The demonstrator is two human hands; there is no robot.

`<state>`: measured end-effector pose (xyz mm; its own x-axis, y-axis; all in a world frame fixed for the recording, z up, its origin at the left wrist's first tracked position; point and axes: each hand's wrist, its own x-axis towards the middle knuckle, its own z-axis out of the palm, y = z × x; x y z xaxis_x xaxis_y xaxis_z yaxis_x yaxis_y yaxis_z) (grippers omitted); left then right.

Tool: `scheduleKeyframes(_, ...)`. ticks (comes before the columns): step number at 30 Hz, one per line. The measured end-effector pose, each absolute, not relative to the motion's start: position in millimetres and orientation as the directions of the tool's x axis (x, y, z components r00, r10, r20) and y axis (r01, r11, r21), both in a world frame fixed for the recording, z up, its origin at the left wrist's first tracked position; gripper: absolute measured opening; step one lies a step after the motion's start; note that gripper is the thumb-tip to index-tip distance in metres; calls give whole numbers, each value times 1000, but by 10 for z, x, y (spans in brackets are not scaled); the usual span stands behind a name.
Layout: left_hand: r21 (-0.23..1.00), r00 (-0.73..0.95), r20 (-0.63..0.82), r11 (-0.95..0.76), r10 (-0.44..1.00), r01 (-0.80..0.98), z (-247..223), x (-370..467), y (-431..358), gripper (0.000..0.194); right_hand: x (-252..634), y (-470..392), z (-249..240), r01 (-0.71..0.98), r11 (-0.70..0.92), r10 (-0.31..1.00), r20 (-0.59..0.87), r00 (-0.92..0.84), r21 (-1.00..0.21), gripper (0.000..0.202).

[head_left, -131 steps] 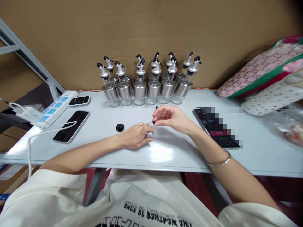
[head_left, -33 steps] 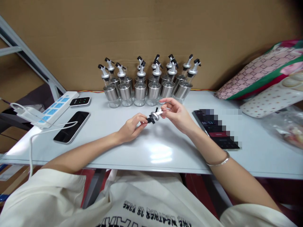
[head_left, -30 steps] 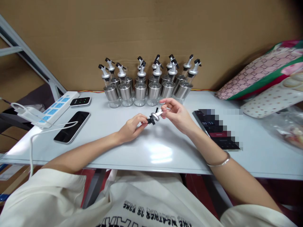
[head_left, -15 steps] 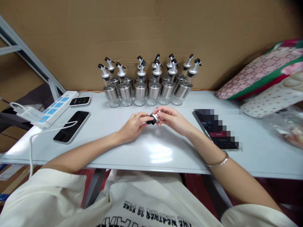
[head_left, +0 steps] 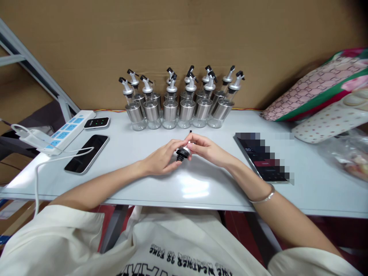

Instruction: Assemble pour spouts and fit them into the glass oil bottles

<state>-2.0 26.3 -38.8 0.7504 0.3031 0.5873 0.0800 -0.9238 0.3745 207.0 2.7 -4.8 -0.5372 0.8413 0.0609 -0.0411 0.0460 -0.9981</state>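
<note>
Above the table, in the middle of the head view, both hands meet at a bottle pourer (head_left: pixel 181 154) with a ribbed black stopper and a silver collar. My right hand (head_left: pixel 208 149) pinches its silver spout end, which the fingers partly hide; a small black tip shows above them. My left hand (head_left: pixel 162 157) has its fingers along the top of the collar and its thumb low by the stopper, with the pourer between them. Behind the hands stand several glass bottles (head_left: pixel 170 111) with steel sleeves, each visible front one topped by a similar pourer.
On the left lie a phone (head_left: pixel 87 154), a small black-faced device (head_left: pixel 97 123) and a power strip (head_left: pixel 67 132) with a white cable. A second, partly pixelated phone (head_left: pixel 258 159) is at the right. Beyond it are a dotted white item (head_left: pixel 324 122) and a patterned bag (head_left: pixel 316 88).
The pourer has tilted so its stopper points more downward and toward me. My left fingers have straightened and spread from the thumb. My right hand has shifted slightly down.
</note>
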Motion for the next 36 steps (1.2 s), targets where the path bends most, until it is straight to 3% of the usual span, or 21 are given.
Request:
scheduleKeyframes(5,366,795,539,-927,279,77,-371,-19,246,48,2067,17,-36,-31,30,829,42,-557,-999,42)
scheduleKeyframes(36,377,814,480,-914,328,146,-353,-14,204,31,2079,14,-22,0,13,814,11,-580,-1000,41)
